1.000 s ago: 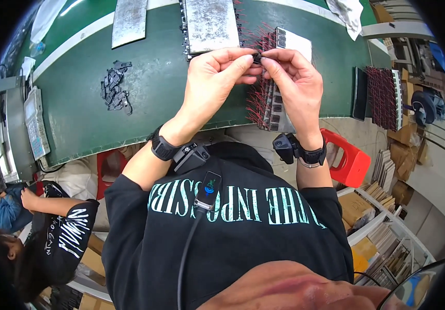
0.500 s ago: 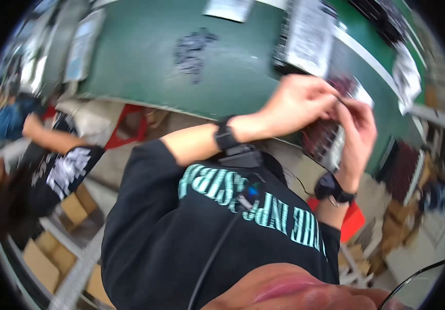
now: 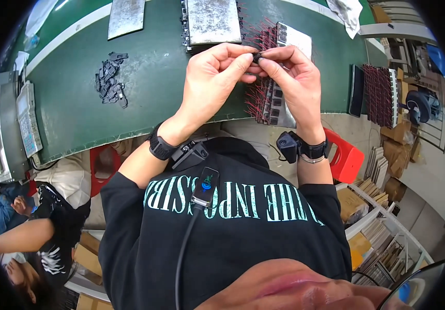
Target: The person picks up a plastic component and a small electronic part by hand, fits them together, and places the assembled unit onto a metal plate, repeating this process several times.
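From where I stand the desk [image 3: 155,88] looks smooth with a faint gloss, scuffed in patches; the plates [image 3: 213,21] seem metal, mottled and dull, the pinched piece [image 3: 256,58] and the heaped parts [image 3: 110,80] matt plastic, the stool [image 3: 352,161] shiny plastic, the shirt [image 3: 264,245] matt cloth, the boxes [image 3: 88,258] cardboard

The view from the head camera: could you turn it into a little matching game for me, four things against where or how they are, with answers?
1. small black part
2. pile of black pieces
3. right-hand stool
4. shirt

A. red
B. lying toward the left of the green table
C. black with pale green lettering
D. held by left hand and right hand together

Pairs: 1-D; 2-B; 3-A; 4-C
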A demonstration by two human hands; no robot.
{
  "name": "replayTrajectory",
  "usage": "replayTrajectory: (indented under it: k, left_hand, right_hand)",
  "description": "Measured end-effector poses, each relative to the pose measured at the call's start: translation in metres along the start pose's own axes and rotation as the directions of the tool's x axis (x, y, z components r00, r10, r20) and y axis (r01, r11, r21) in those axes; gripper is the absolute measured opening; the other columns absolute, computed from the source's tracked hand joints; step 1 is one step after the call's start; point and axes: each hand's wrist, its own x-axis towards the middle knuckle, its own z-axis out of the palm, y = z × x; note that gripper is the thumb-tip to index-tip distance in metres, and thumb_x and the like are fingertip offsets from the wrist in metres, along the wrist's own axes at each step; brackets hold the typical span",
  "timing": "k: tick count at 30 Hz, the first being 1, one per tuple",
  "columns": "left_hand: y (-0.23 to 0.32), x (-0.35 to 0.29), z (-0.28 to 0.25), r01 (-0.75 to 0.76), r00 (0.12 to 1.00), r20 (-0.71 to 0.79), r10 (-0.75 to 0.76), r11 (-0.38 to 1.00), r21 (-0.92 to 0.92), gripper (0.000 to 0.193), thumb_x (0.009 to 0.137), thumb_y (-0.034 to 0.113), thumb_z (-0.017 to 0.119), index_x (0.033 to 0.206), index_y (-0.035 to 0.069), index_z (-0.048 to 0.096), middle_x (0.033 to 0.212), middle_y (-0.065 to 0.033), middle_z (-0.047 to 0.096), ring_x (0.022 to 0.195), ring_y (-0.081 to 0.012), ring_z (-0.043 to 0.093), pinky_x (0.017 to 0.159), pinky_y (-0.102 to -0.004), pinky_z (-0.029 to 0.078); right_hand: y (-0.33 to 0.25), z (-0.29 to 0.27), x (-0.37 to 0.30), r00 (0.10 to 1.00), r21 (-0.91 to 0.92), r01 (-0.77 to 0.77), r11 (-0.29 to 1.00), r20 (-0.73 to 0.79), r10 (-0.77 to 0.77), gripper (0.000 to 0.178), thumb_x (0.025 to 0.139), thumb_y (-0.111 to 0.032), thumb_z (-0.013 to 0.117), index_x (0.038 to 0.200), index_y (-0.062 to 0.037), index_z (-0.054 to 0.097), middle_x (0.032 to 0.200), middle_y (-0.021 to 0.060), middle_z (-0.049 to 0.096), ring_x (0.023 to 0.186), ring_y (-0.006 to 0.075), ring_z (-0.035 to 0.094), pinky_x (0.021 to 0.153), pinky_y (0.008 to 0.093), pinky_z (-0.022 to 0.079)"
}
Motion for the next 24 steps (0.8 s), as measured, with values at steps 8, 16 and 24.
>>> replayTrajectory:
  k: [8,16,24]
  left_hand:
    - [-0.003,0.003,-0.004,0.014,1.000,0.027,-0.015,0.999,0.048,0.024,0.100,0.008,0.058,0.117,-0.007,0.063,0.106,-0.0149,0.071,0.094,-0.0205,0.072,0.079,-0.0257,0.060]
    - [-0.008,0.004,0.006,0.002,1.000,-0.025,-0.001,0.999,0.032,0.021,0.099,0.008,0.059,0.114,-0.006,0.064,0.099,-0.0127,0.072,0.088,-0.0162,0.071,0.077,-0.0252,0.059]
    - [-0.003,-0.002,0.003,-0.009,1.000,-0.019,0.010,0.998,0.066,0.018,0.097,0.007,0.061,0.110,-0.004,0.065,0.093,-0.0099,0.072,0.085,-0.0124,0.070,0.075,-0.0252,0.058]
  right_hand:
    - [0.004,-0.009,0.006,0.996,0.011,-0.051,0.999,0.068,0.051,0.013,0.092,-0.001,0.066,0.104,0.0035,0.065,0.099,0.0083,0.067,0.085,0.0123,0.065,0.078,0.0237,0.054]
    - [0.005,0.001,-0.001,1.000,-0.075,0.009,0.997,-0.009,-0.010,0.013,0.094,-0.001,0.064,0.106,0.0023,0.061,0.103,0.0074,0.064,0.091,0.0105,0.063,0.080,0.0220,0.053]
    - [-0.006,0.006,-0.006,0.993,-0.200,0.114,0.973,0.021,-0.112,0.010,0.093,0.002,0.063,0.103,0.0001,0.059,0.103,0.0039,0.060,0.092,0.0083,0.060,0.080,0.0215,0.051]
